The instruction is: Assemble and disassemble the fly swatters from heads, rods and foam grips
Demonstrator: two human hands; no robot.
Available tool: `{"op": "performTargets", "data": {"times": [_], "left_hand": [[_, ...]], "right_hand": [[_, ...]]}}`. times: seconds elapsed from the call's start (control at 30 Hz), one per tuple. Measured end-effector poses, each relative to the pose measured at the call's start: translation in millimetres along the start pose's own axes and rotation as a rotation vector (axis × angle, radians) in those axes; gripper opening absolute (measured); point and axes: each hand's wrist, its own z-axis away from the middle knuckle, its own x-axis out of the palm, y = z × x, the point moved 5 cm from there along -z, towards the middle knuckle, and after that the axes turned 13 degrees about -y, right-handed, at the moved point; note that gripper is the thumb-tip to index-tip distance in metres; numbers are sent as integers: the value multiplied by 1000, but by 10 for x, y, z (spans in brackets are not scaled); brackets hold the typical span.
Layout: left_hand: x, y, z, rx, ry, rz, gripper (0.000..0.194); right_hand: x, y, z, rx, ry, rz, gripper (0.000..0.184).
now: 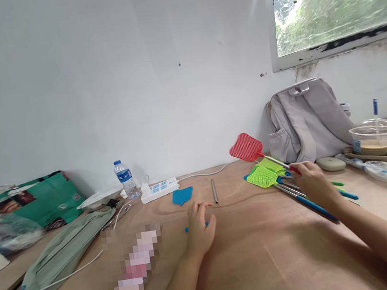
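My right hand (314, 184) is closed round the handle of a red fly swatter (246, 147), whose head is lifted above a pile of green fly swatters (265, 175) with blue handles. My left hand (199, 226) rests on the wooden table (269, 259), its fingers curled over a small blue piece (187, 229). A loose blue swatter head (182, 195) and a thin metal rod (214, 191) lie just beyond that hand.
A grey backpack (308, 120) leans on the wall at right, beside a clear plastic container (374, 137). A white power strip (159, 189), a water bottle (126, 178), a green bag (38, 199) and a grey-green cloth (60, 254) lie at left.
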Motion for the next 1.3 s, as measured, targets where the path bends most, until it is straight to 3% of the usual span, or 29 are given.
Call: {"op": "performTargets", "data": {"times": [0.07, 0.13, 0.2, 0.27, 0.33, 0.4, 0.47, 0.6, 0.77, 0.87, 0.97, 1.1, 1.3], "left_hand": [[164, 186, 33, 42, -30, 200, 22], [362, 323, 66, 7, -101, 440, 23], [568, 437, 90, -24, -222, 659, 25], [712, 504, 96, -38, -311, 811, 27], [764, 497, 87, -61, -316, 857, 29], [733, 459, 77, -61, -277, 781, 26], [664, 456, 81, -20, -278, 597, 19], [568, 556, 127, 30, -377, 230, 19], [613, 798, 135, 132, -395, 91, 26], [684, 817, 110, 90, -379, 184, 27], [768, 733, 102, -8, -431, 455, 25], [901, 614, 132, -190, -581, 948, 33], [886, 622, 182, -247, -822, 1183, 36]], "right_hand": [[44, -358, 65, -65, -23, -228, 21], [178, -746, 173, -78, -197, -791, 23], [272, -1129, 312, -61, -284, -1215, 25], [357, -1420, 428, -10, -359, -1461, 26], [433, -1563, 490, 64, -385, -1591, 24], [502, -1556, 495, 160, -352, -1677, 22], [556, -1431, 466, 283, -240, -1805, 23], [584, -1122, 392, 436, -16, -2070, 20], [586, -930, 340, 540, -44, -2142, 40], [606, -901, 323, 577, -52, -2145, 43], [620, -926, 313, 561, -70, -2137, 43], [595, -977, 312, 513, -89, -2139, 43], [521, -1060, 329, 499, -117, -2221, 48]]}}
